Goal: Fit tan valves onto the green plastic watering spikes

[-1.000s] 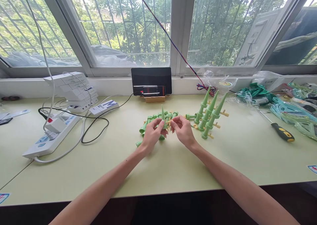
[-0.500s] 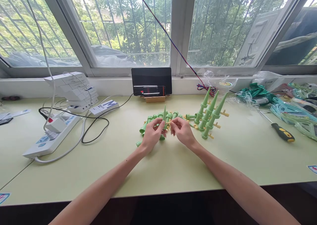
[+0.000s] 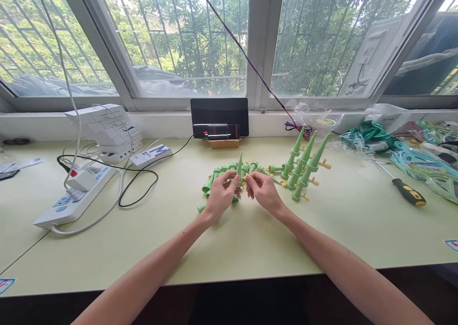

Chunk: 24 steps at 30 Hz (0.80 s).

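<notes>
My left hand (image 3: 220, 194) is closed around a green cone spike (image 3: 239, 166) held tip up over the desk's middle. My right hand (image 3: 264, 189) pinches a small yellow part (image 3: 245, 178) against the side of that spike. Behind my hands lies a pile of loose green spikes (image 3: 214, 177). To the right, three green spikes with yellow valves (image 3: 304, 167) lie side by side, tips pointing away.
A white power strip (image 3: 77, 196) with black and white cables lies at the left. White boxes (image 3: 103, 129) are stacked behind it. A phone on a stand (image 3: 219, 131) sits at the window sill. A screwdriver (image 3: 408, 191) and green bags (image 3: 422, 162) lie at the right.
Both hands stay together over the pile. The spike in my left hand has tilted slightly to the right, and my fingers have shifted a little.
</notes>
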Motion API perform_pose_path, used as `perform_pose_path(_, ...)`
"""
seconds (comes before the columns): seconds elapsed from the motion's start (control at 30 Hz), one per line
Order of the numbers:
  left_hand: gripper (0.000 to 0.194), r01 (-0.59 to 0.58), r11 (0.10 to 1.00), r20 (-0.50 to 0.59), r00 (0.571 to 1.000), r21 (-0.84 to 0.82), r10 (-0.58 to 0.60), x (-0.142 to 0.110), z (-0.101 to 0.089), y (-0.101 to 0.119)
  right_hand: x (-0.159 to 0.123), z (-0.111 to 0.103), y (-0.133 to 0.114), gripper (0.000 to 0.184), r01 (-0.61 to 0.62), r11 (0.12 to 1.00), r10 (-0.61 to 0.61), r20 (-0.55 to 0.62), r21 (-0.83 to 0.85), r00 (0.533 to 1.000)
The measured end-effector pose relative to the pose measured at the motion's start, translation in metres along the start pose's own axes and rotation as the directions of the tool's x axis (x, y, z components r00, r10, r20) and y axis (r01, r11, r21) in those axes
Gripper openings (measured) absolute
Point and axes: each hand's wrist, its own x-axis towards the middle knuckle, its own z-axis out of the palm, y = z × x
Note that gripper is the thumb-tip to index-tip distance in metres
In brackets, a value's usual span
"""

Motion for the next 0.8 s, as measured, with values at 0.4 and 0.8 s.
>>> perform_pose_path(0.4, 0.038, 0.027, 0.999, -0.004, 1.0, 0.038, -0.027, -0.0009, -0.0007, 0.0006, -0.0012, -0.0013, 0.0007, 0.031, 0.052, 0.997, -0.052, -0.008, -0.06, 0.999)
perform_pose_path(0.8, 0.033, 0.028, 0.999, 0.011, 1.0, 0.037, -0.028, -0.0016, -0.0002, 0.0009, -0.0001, -0.0046, 0.0038, 0.034, 0.003, 0.982, 0.006, 0.05, -0.19, 0.999)
